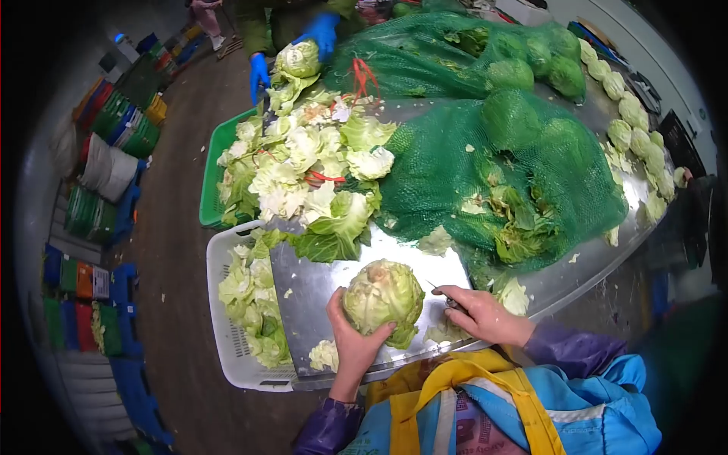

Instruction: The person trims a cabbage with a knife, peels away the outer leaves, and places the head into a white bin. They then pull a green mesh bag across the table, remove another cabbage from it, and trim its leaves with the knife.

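Note:
A pale green cabbage (383,294) stands on the metal table (318,284) near its front edge, stem end up. My left hand (355,343) cups the cabbage from below and the left. My right hand (479,312) grips a small knife (442,293) whose tip reaches the cabbage's right side. Cut outer leaves (444,331) lie under and beside the cabbage.
A heap of trimmed leaves (307,171) covers the table's middle. Green net sacks of cabbages (500,174) fill the right. A white crate (227,341) and a green crate (216,171) stand at the left. Another person's blue-gloved hands (318,34) hold a cabbage (298,58) at the far end. Trimmed heads (637,129) line the right edge.

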Motion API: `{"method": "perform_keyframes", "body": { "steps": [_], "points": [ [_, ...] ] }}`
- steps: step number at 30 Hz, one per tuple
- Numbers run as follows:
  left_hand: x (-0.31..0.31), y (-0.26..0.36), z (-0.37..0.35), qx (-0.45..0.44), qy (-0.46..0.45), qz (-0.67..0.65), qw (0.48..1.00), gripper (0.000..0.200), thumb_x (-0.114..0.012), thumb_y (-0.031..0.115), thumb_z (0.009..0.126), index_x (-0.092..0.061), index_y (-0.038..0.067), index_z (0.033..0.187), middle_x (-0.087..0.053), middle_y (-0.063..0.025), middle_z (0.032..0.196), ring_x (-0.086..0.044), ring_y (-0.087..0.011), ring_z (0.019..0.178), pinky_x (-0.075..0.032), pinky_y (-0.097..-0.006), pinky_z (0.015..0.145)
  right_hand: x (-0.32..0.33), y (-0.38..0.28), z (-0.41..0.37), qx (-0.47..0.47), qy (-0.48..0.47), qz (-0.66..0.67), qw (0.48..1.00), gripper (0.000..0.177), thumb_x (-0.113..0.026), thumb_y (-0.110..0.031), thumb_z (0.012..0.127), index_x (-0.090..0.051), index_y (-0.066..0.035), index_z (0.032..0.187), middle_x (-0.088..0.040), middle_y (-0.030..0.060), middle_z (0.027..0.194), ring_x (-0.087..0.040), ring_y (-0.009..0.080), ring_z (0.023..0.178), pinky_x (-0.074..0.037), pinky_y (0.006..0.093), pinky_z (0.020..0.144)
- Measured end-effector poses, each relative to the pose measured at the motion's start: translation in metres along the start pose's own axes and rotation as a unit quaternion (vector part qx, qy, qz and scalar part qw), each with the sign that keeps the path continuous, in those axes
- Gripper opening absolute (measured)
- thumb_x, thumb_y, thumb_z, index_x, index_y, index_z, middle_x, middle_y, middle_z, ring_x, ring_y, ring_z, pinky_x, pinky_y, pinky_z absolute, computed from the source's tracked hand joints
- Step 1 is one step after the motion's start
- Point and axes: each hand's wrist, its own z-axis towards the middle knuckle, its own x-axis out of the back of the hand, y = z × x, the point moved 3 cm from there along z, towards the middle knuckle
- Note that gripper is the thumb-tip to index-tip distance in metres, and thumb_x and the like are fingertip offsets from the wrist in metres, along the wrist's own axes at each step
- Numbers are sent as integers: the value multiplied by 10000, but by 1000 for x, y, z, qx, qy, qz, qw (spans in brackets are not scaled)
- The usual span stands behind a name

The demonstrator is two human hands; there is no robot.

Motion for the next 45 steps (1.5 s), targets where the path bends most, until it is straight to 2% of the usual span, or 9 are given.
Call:
{"method": "perform_keyframes", "body": {
  "steps": [8,16,22,24,27,32,40,43,45],
  "points": [
    [-29,19,17,-98,-5,132,986,910,-837,266,570,-332,0,1279,-366,-172,1230,-361,-330,1176,-316,-438,1004,23,-4,20,56,-128,-284,949,224,-563,-183,846,-466,-92,1026,-535,105,703,-584,311,556,-449,417,449],
    [-55,36,42,-157,1,206,966,826,-828,315,567,-399,-18,1189,-418,-175,1140,-386,-345,1090,-328,-447,935,26,44,36,29,-126,-304,944,236,-533,-139,817,-428,-57,1011,-568,133,695,-601,333,582,-464,436,474],
    [-67,40,65,-125,-30,254,959,811,-822,361,549,-427,-5,1155,-438,-155,1087,-405,-330,1034,-327,-463,909,17,66,56,-96,-157,-267,946,267,-534,-165,829,-450,-13,1031,-628,181,769,-625,366,670,-491,461,554],
    [-81,51,44,-189,-95,337,918,810,-803,420,559,-440,12,1157,-444,-143,1099,-405,-315,1036,-344,-447,899,-8,104,46,-110,-213,-290,926,248,-530,-158,827,-505,-11,1025,-636,193,804,-632,379,752,-508,460,612],
    [-66,48,35,-262,-30,339,903,855,-808,412,562,-416,6,1204,-440,-152,1147,-395,-312,1073,-342,-446,925,-7,107,51,-99,-209,-253,939,306,-548,-213,830,-539,-27,1073,-631,227,897,-616,399,853,-501,472,738],
    [-7,2,43,-162,-104,139,971,900,-826,377,580,-382,19,1276,-411,-179,1252,-350,-343,1201,-294,-463,1018,3,81,57,-108,-201,-134,964,407,-577,-244,820,-500,-28,1156,-621,261,916,-606,413,885,-487,470,750],
    [24,-10,-11,-98,-75,204,971,940,-816,363,624,-317,33,1350,-322,-205,1313,-322,-369,1235,-283,-459,1039,-20,23,46,-126,-198,-79,969,359,-458,-282,906,-393,-31,1155,-602,288,790,-593,464,764,-477,518,712],
    [24,-17,-19,-28,-88,90,992,907,-788,241,683,-239,37,1377,-328,-206,1303,-348,-338,1230,-303,-438,1039,-24,0,47,-122,-206,-74,968,359,-458,-289,905,-421,-25,1145,-601,296,785,-597,459,767,-479,518,717],
    [13,-24,-24,93,-13,-180,979,870,-734,102,730,-166,42,1386,-351,-199,1286,-403,-294,1192,-362,-397,1004,-34,-8,47,-90,-202,-72,972,355,-457,-293,908,-443,-21,1135,-601,291,779,-599,456,769,-482,515,717]
  ]
}}
